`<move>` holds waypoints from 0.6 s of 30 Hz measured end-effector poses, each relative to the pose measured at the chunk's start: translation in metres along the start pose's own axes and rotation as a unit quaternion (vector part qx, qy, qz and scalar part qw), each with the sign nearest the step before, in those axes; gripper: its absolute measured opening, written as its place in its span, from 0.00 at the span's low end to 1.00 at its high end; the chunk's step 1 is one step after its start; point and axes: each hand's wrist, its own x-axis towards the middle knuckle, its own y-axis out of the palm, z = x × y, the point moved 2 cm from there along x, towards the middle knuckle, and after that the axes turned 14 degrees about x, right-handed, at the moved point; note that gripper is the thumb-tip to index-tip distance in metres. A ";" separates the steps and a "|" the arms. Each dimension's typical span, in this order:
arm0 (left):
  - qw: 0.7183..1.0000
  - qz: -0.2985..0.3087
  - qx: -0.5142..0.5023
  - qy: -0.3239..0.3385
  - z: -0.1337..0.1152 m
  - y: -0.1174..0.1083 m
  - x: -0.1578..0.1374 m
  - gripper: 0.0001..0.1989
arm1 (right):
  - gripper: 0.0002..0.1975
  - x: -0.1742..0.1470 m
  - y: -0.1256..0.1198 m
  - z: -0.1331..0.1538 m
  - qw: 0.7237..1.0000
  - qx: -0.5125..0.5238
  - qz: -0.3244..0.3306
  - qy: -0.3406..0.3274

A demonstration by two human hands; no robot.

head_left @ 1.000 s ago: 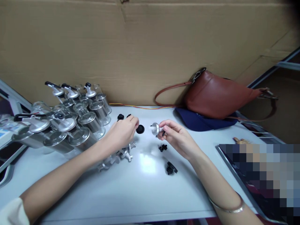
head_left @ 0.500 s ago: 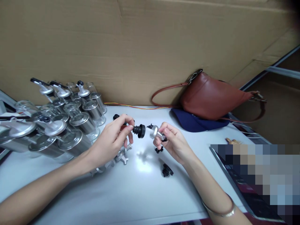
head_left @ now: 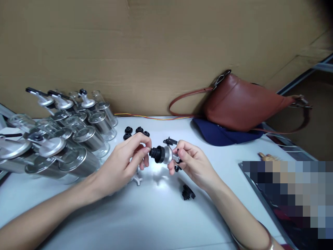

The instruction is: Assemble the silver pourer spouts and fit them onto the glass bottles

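My left grip (head_left: 123, 161) pinches the black stopper (head_left: 157, 154) at its tip; my right grip (head_left: 197, 163) holds the abutting silver pourer (head_left: 169, 155).

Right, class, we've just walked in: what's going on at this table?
A person's left hand pinches a black stopper by its narrow end; the right hand holds a silver spout. Stopper and spout meet, though how firmly I cannot tell. More stoppers lie beyond the left hand, and glass bottles stand to the left, some with spouts.
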 end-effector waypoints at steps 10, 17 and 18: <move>0.999 -0.025 0.003 0.024 0.001 0.005 -0.001 0.04 | 0.20 0.003 -0.002 -0.001 1.000 0.007 -0.006 0.009; 0.998 -0.031 -0.038 0.033 0.002 0.004 0.000 0.04 | 0.15 0.000 -0.002 -0.005 0.999 0.011 0.034 0.036; 0.998 -0.028 -0.050 0.039 0.001 0.003 0.001 0.04 | 0.15 -0.001 -0.002 -0.006 0.998 0.016 0.041 0.041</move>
